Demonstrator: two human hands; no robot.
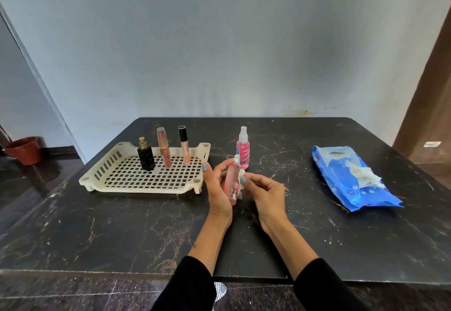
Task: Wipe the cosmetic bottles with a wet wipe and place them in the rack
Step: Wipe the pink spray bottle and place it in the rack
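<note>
- Sitting at the far left edge of the frame, a terracotta-red plastic pot [24, 150] rests on the dark floor, well apart from the black marble-patterned table [97, 225].
- Left of centre on the table, a cream plastic rack with a perforated grid floor [136, 179] holds three upright items along its far side: a black square perfume bottle with a gold cap [145, 154], a rose-gold lipstick tube [164, 147] and a slim clear lip-gloss tube with a black cap [184, 145].
- At centre frame, the left hand [217, 188] has its fingers curled around a pale pink clear spray bottle [231, 179], held tilted above the table, just right of the rack.
- Just behind it, a brighter pink spray bottle with a white nozzle [242, 149] stands upright on the table.
- The right hand [266, 193] pinches a small crumpled white wet wipe [241, 184] between thumb and fingertips, pressed against the held bottle's side.
- At the right of the frame, a blue wet-wipe packet [351, 179] lies flat on the table, with a white wipe poking out of its opening.
</note>
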